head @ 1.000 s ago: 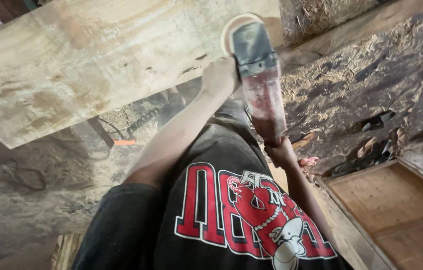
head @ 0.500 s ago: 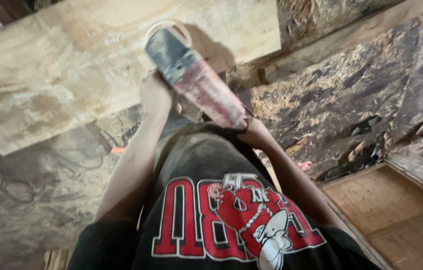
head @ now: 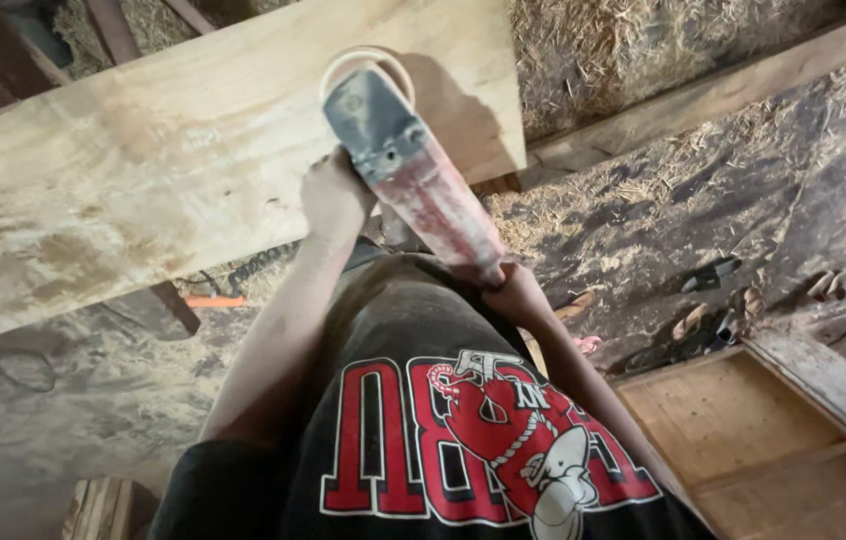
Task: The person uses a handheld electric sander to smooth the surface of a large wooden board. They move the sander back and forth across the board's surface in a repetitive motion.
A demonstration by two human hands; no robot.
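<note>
**Straw-littered workshop floor, wide plank, angle grinder in two hands**

Left hand (head: 335, 195): arm stretched forward, fingers wrapped at the grinder's head.
Right hand (head: 511, 290): closed round the rear of the body, elbow bent.
Angle grinder (head: 413, 170): red body, grey head; long axis diagonal, head pointing up-left, disc on the pale plank (head: 143, 170).
Surroundings: beam (head: 723, 90), straw, wooden frame (head: 823, 380) lower right.

A rough woodworking shed: a raw plank (head: 193, 170) at eleven o'clock, straw (head: 583, 50) at one, sawdust-strewn dirt floor (head: 63, 400).
</note>
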